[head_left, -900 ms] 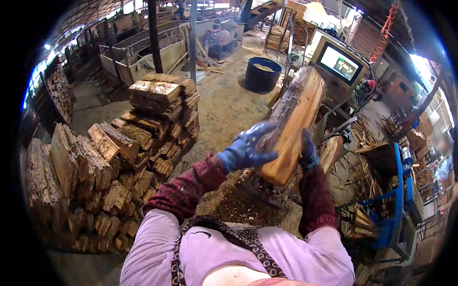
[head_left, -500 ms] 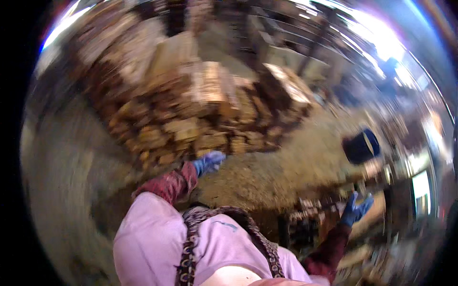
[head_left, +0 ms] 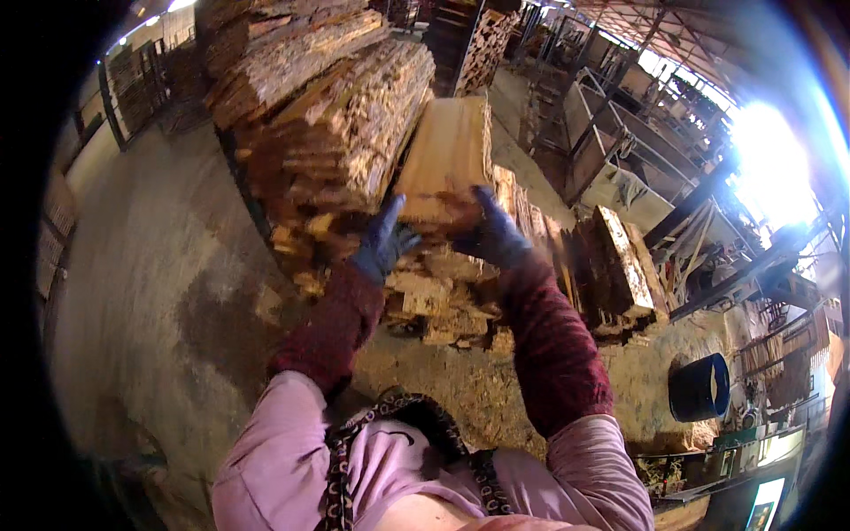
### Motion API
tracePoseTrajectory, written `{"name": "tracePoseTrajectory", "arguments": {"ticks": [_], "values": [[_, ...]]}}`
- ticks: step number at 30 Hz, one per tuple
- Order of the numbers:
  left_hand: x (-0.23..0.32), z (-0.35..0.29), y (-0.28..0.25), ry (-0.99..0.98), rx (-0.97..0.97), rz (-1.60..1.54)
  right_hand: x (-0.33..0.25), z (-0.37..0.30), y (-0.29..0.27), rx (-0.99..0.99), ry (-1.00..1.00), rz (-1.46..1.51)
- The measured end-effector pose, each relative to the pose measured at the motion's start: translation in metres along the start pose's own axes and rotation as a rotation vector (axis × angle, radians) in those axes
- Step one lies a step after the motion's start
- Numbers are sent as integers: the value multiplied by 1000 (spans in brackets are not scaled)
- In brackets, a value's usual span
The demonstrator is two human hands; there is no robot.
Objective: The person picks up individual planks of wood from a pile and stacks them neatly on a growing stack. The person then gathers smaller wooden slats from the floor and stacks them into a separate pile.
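Note:
My left hand (head_left: 381, 246), in a blue glove, is at the near left corner of a smooth pale board (head_left: 445, 146). Its thumb points up and its fingers are spread apart. At the board's near right corner is my right hand (head_left: 500, 237), gloved too, its thumb stretched up along the edge and its fingers blurred and partly hidden. I cannot make out whether either glove touches the wood. The board lies lengthwise on a stack of rough planks (head_left: 443, 296), whose near ends face me.
A taller pile of rough-edged planks (head_left: 354, 115) rises to the left of the board. More planks (head_left: 624, 265) lean at the right of the stack. A dark blue bucket (head_left: 699, 389) stands on the floor at right, and metal frames (head_left: 611, 142) stand beyond.
My view has swung toward the plank stack. Both hands have come up to the near end of the pale board, the right one from far out at the lower right.

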State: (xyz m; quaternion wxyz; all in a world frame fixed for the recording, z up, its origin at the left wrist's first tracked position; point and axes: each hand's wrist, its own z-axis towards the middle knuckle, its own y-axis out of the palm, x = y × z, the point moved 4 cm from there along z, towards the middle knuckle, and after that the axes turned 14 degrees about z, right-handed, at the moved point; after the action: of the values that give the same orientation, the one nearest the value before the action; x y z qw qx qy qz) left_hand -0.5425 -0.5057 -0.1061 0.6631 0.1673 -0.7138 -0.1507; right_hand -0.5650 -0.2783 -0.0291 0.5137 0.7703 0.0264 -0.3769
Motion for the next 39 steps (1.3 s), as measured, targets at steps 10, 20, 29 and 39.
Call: {"name": "tracePoseTrajectory", "arguments": {"ticks": [10, 20, 29, 39], "values": [[-32, -25, 57, -357, -402, -616, 78, -88, 4, 348, -464, 360], [-160, -126, 217, -528, -676, -15, 318, -369, -90, 762, -730, -130], [-229, -380, 385, 154, -1320, 409, 446, -566, 47, 1537, -1438, -154], [-179, -564, 554, 471, -1710, 298, 471, -884, 71, 1375, -1685, 156]]}}
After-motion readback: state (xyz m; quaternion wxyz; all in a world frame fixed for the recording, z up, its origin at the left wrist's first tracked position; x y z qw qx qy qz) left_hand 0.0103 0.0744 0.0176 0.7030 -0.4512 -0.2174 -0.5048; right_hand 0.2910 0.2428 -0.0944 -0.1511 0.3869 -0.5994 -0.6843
